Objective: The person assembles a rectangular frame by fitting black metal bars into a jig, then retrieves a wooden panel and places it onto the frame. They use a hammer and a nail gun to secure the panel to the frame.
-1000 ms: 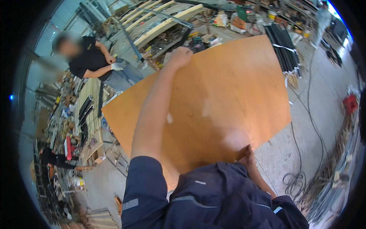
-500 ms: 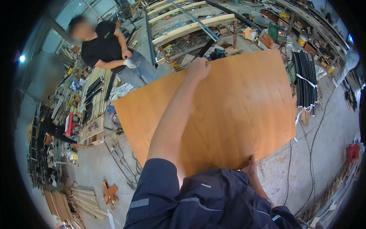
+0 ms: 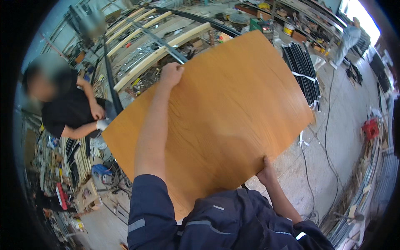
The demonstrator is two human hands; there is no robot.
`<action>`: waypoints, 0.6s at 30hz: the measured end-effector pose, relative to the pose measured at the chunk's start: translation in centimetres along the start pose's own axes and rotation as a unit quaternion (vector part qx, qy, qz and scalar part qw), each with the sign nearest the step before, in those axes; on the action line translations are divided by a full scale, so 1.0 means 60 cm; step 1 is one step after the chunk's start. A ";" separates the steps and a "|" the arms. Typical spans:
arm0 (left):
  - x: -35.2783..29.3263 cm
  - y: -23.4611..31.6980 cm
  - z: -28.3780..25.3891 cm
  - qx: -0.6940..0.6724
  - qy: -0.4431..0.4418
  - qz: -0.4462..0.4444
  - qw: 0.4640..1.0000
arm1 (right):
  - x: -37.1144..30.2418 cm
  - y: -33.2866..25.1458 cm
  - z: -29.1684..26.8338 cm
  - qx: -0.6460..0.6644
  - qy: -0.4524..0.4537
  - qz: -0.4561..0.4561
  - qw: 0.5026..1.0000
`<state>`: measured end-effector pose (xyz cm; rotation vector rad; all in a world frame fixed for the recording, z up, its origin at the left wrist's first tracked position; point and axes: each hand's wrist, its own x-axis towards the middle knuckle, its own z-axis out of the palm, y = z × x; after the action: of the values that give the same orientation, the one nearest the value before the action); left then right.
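A large wood-grain panel [image 3: 216, 100], orange-brown and smooth, spans the view in front of my body. My left hand [image 3: 171, 75] is closed over its far edge, with the arm reaching across the face. Lower right, my right hand [image 3: 266, 171] grips the near edge, thumb on top and the other fingers hidden beneath. Past the panel's far side lies a frame of pale wooden slats [image 3: 162, 52] and dark metal bars.
A person in a black shirt [image 3: 68, 104] stands at the left, one gloved hand near the panel's left corner. Strapped black bars [image 3: 302, 75] lie at the right. Cables [image 3: 329, 137] cross the floor near a red case [image 3: 370, 129]. Another person [image 3: 349, 39] is far right.
My view has swung right, so the person in black appears farther left and nearer. The panel has turned and moved with my hands, which keep their hold.
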<state>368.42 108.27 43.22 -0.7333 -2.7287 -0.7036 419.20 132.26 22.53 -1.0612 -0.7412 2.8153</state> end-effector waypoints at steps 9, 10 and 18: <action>0.200 -0.112 0.075 -0.012 -0.007 -0.040 0.999 | 0.139 -0.102 0.188 0.042 0.029 -0.076 0.996; 0.219 -0.123 0.078 -0.015 -0.008 -0.053 0.998 | 0.158 -0.116 0.203 0.052 0.027 -0.068 0.996; 0.132 -0.069 0.143 0.016 -0.097 -0.036 0.994 | 0.280 -0.174 0.282 -0.001 0.011 -0.063 0.998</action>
<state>358.74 112.71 36.87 -0.7348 -2.9491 -0.6310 394.36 137.81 27.99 -1.0070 -0.7811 2.6935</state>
